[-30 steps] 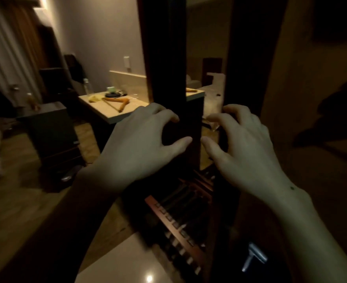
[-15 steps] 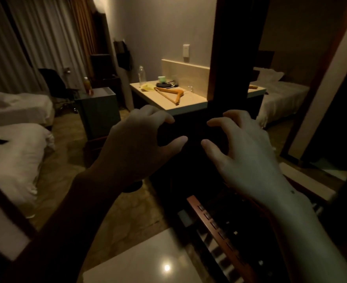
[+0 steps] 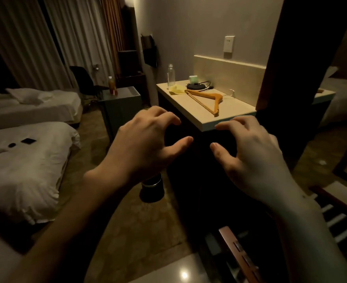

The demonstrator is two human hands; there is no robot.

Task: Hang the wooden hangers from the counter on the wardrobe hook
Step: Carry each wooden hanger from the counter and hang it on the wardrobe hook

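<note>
A wooden hanger [image 3: 206, 99] lies flat on the pale counter [image 3: 229, 111] ahead, its metal hook toward the back wall. My left hand [image 3: 148, 139] and my right hand [image 3: 252, 152] float side by side in front of the counter's near edge, fingers loosely curled, both empty. A dark wooden wardrobe post [image 3: 297, 58] rises at the right and hides part of the counter. No wardrobe hook shows.
On the counter's back stand a clear bottle [image 3: 171, 75], a yellow cloth [image 3: 177, 90] and a black kettle base [image 3: 197, 86]. Two white beds [image 3: 25, 160] fill the left. A dark bin [image 3: 152, 188] sits on the floor below my left hand. A slatted luggage rack [image 3: 242, 254] is at lower right.
The view has swung left and away from the wardrobe post, so the counter and hanger now show in full. Both hands stay raised, empty and close together.
</note>
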